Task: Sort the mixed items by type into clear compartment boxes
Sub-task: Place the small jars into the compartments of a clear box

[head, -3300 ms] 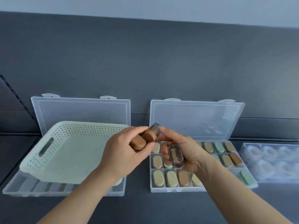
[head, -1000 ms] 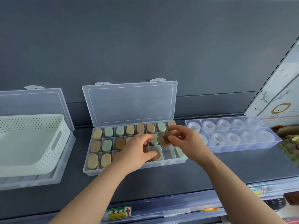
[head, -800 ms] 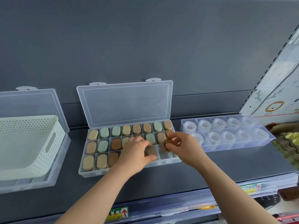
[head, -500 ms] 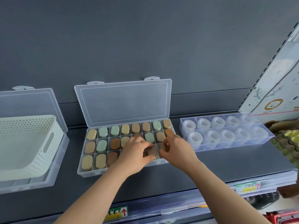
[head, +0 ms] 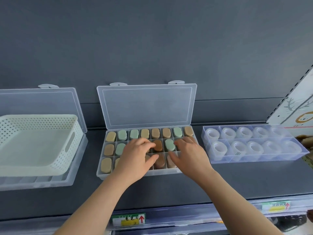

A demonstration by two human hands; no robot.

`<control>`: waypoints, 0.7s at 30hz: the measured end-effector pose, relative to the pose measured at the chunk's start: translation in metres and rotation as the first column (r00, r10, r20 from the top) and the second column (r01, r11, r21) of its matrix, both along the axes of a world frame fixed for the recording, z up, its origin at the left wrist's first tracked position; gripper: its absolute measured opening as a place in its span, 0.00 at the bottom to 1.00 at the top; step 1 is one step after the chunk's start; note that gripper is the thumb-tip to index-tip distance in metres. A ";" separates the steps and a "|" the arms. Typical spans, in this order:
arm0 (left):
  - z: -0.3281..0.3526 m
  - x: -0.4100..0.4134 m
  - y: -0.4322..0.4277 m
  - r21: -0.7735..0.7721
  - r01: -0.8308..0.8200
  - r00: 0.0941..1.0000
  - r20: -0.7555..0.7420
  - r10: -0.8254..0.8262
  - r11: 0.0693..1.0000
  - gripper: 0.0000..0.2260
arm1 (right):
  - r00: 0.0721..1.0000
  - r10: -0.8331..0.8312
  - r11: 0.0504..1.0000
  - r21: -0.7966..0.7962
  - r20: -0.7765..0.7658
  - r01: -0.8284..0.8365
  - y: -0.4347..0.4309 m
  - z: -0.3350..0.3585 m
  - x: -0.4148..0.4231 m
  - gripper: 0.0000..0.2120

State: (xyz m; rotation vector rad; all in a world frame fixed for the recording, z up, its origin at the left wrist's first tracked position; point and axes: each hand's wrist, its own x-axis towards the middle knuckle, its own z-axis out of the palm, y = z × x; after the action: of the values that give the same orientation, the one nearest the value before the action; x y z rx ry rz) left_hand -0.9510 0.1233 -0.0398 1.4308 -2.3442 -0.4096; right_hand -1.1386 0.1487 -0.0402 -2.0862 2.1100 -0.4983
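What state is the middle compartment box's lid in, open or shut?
Open. The lid stands raised at the back of the middle compartment box, leaning toward the wall, and the oval items in its compartments lie uncovered.

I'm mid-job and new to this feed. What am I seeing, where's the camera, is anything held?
No machine here: a person's two bare hands, filmed by one camera on their head, looking down. On a dark shelf stand three clear boxes. The middle box, lid up, holds tan, green and brown oval pieces. The left box carries a white basket; the right box holds white rings. The right hand rests flat on the pieces; the left hand covers some, its grip hidden.
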 end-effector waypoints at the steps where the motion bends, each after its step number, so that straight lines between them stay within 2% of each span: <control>1: 0.006 0.009 0.000 -0.036 -0.017 1.000 0.012 0.018 0.999 0.19 | 1.000 0.029 0.999 -0.021 -0.007 -0.029 -0.003 0.005 0.011 0.17; 6: 0.037 0.073 0.001 -0.203 -0.092 0.993 0.058 0.106 0.975 0.17 | 0.985 0.173 0.980 -0.092 -0.022 -0.175 -0.019 0.030 0.078 0.16; 11: 0.063 0.168 0.009 -0.296 -0.252 0.959 0.051 0.279 0.921 0.16 | 0.948 0.297 0.953 -0.101 0.112 -0.286 -0.028 0.049 0.160 0.21; 16: 0.060 0.273 0.008 -0.162 -0.454 0.889 -0.009 0.459 0.876 0.20 | 0.940 0.273 0.958 0.035 0.206 -0.285 -0.036 0.056 0.241 0.25; 21: 0.048 0.352 -0.003 -0.032 -0.588 0.808 0.011 0.589 0.808 0.28 | 0.936 0.117 0.963 0.194 0.333 -0.189 -0.045 0.044 0.294 0.24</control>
State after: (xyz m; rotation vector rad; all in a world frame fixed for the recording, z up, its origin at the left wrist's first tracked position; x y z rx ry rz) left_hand -0.5987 0.1203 0.0078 2.0449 -1.7642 -0.1807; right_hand -0.8442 0.1033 0.0034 -1.8796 1.7199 -0.5104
